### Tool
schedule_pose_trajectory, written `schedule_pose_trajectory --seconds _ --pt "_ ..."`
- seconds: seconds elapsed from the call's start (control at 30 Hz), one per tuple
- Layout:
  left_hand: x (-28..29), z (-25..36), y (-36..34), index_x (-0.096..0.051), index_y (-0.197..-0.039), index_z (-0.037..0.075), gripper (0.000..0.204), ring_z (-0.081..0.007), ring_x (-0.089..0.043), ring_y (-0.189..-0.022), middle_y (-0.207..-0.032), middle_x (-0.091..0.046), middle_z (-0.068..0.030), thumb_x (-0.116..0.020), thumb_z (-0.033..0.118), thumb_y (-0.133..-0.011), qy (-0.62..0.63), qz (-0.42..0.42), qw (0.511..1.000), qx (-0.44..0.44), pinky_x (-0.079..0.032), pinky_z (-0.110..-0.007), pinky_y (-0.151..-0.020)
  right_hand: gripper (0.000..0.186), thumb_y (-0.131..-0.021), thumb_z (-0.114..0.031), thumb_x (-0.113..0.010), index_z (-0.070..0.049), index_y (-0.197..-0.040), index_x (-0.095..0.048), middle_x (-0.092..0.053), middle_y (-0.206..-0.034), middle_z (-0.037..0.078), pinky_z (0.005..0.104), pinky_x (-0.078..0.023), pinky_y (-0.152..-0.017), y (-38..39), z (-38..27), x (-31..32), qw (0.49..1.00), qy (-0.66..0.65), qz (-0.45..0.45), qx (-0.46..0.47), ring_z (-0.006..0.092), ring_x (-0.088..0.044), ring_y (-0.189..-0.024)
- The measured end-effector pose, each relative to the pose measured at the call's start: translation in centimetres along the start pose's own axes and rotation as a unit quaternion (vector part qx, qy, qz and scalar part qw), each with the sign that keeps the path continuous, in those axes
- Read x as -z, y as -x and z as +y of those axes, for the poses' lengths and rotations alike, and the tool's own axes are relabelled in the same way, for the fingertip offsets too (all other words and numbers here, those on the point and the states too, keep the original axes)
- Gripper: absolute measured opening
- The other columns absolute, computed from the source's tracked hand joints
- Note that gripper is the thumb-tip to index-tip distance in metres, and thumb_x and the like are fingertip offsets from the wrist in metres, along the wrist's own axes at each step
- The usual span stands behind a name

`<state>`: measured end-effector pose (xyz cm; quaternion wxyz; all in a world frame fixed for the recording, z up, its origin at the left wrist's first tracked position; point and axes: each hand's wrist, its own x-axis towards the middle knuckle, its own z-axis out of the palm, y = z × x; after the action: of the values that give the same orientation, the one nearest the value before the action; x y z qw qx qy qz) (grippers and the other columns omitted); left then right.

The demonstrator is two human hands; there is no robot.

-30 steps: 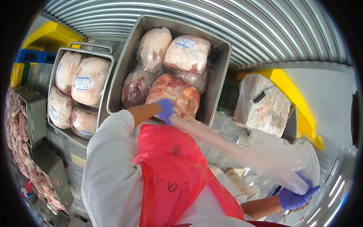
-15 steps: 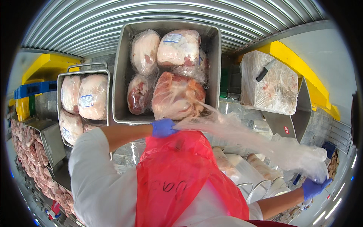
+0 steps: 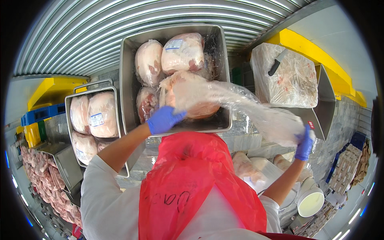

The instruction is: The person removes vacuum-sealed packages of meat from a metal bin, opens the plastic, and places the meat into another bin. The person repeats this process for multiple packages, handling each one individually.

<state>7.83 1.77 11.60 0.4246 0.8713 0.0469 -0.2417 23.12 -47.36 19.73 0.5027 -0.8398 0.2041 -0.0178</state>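
Note:
A long clear plastic bag (image 3: 256,108) stretches between my two blue-gloved hands. My left hand (image 3: 165,120) is closed at its near left end, over the front rim of a deep metal tub (image 3: 124,76). My right hand (image 3: 305,145), out to the right, grips the bunched far end. Part of the bag lies over a large unwrapped-looking piece of meat (image 3: 204,111) at the front of the tub, hiding its top. Behind it sit wrapped meat pieces, among them a labelled one (image 3: 183,52) and a paler one (image 3: 149,62).
At left stands a smaller metal bin (image 3: 116,120) with wrapped meat (image 3: 103,114). A black-handled knife (image 3: 276,66) lies on a plastic-covered block (image 3: 288,86) at right. Below my right arm are more meat pieces and a white bucket (image 3: 311,202). A ribbed metal wall (image 3: 160,12) rises behind.
My right hand has come up and inward with its end of the bag. My left hand has moved up over the tub's edge, and the bag now drapes across the front meat piece.

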Motion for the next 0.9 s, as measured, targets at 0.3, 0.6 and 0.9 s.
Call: schedule_pose_trajectory --seconds 0.3,0.6,0.9 --pt "-7.1 9.8 -3.0 -0.055 -0.060 0.003 0.051 -0.0368 -0.053 -0.060 -0.060 -0.053 -0.0196 -0.045 0.046 -0.086 0.008 -0.138 0.958 -0.249 -0.042 -0.045 -0.060 0.057 -0.069 -0.034 -0.069 -0.002 -0.113 -0.050 -0.052 -0.114 0.020 0.0386 -0.038 -0.090 10.7 2.0 -21.2 0.794 0.212 -0.520 0.232 0.0327 -0.049 -0.106" --pt "-4.5 3.3 -5.2 -0.062 -0.083 0.005 0.035 -0.0339 -0.056 -0.079 -0.081 -0.059 -0.0150 -0.058 0.039 -0.078 0.074 0.015 0.940 -0.332 -0.043 -0.041 -0.073 0.041 -0.070 -0.035 -0.071 0.001 -0.080 -0.055 -0.055 -0.077 0.019 0.0407 -0.041 -0.065 12.5 12.0 -23.5 0.829 0.134 -0.460 0.288 0.0340 -0.052 -0.072" --pt "-11.6 -14.0 -10.1 -0.060 -0.093 0.008 0.034 -0.0356 -0.056 -0.083 -0.088 -0.060 -0.0156 -0.065 0.033 -0.070 -0.167 -0.083 0.951 -0.246 -0.044 -0.043 -0.075 0.019 -0.084 -0.013 -0.060 0.002 -0.095 -0.055 -0.058 -0.083 0.008 0.0285 -0.045 -0.065 19.4 5.4 -17.1 0.923 -0.017 -0.384 -0.012 0.0126 -0.053 -0.077"
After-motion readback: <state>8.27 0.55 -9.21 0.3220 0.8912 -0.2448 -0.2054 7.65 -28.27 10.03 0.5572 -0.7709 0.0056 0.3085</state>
